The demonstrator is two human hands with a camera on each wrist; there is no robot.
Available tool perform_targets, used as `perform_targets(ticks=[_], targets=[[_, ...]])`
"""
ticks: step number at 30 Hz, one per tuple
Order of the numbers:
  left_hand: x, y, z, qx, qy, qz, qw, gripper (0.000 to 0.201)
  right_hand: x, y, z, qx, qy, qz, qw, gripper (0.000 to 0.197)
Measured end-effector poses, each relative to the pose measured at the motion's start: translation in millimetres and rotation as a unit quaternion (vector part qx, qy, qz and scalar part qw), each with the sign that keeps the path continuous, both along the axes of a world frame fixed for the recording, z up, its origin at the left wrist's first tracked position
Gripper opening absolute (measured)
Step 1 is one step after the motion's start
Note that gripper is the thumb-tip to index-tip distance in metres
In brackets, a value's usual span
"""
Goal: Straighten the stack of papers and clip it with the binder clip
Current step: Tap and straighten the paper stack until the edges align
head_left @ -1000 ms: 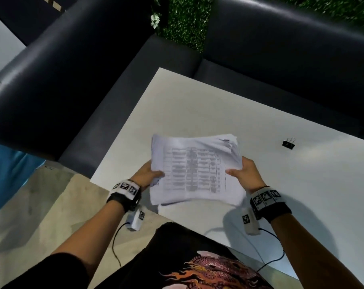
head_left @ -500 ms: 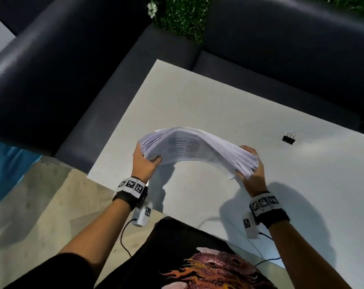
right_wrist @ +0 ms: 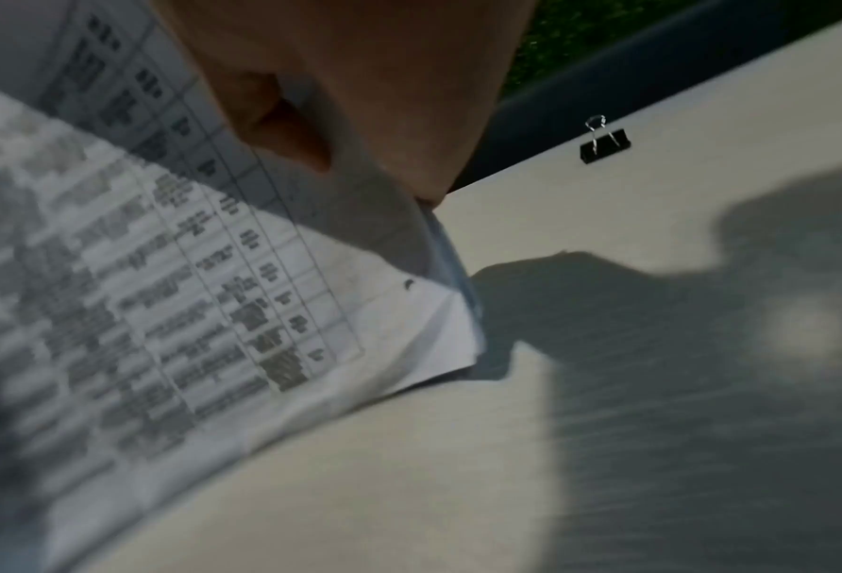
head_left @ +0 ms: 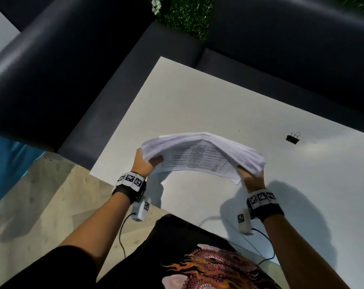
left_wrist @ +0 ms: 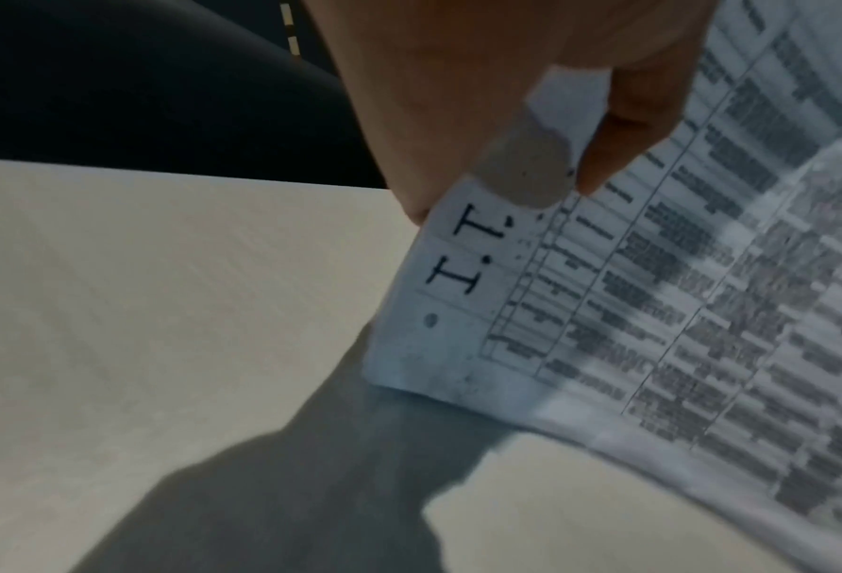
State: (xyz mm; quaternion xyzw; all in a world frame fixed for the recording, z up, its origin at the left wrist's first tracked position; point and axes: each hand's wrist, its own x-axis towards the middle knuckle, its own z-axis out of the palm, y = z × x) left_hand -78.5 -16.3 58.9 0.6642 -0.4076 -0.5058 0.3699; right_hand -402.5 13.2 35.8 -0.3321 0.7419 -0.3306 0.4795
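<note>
A stack of printed papers (head_left: 199, 155) arches upward above the white table (head_left: 197, 97), held at both short ends. My left hand (head_left: 144, 165) grips its left end, thumb on the printed side (left_wrist: 600, 155). Gripping the right end is my right hand (head_left: 249, 176), with fingers curled round the edge (right_wrist: 409, 116). The sheets (left_wrist: 679, 310) fan unevenly at both ends and one printed sheet (right_wrist: 188, 290) hangs lower in front. The black binder clip (head_left: 292, 139) lies alone on the table to the far right, also seen in the right wrist view (right_wrist: 604, 144).
A dark sofa (head_left: 62, 69) wraps round the table's left and far sides. The table's near-left corner (head_left: 91, 174) is just left of my left wrist. Cables (head_left: 266, 243) run from both wrist cameras. My dark printed shirt (head_left: 197, 257) is below.
The stack went from lying flat, face up in both hands, to bowed into an arch; both hands turned their ends downward and now the printed face tilts back toward me.
</note>
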Motion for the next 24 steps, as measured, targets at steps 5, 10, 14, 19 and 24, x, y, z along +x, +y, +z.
perform_targets(ticks=[5, 10, 14, 19, 24], targets=[[3, -16, 18, -0.039, -0.008, 0.048, 0.998, 0.039, -1, -27, 33, -0.086, -0.195, -0.058, 0.975, 0.028], [4, 4, 12, -0.044, -0.039, -0.016, 0.998, 0.034, -3, -13, 14, -0.053, -0.067, 0.081, 0.993, 0.069], [3, -3, -7, -0.008, -0.03, 0.012, 0.999, 0.036, -14, -9, 0, 0.002, -0.038, 0.084, 0.996, 0.127], [15, -7, -24, 0.077, 0.076, 0.056, 0.993, 0.044, 1, -47, 61, -0.101, 0.03, 0.129, 0.986, 0.04], [23, -9, -27, 0.132, 0.018, -0.023, 0.991, 0.074, -8, -80, 127, -0.142, 0.067, 0.253, 0.955, 0.019]])
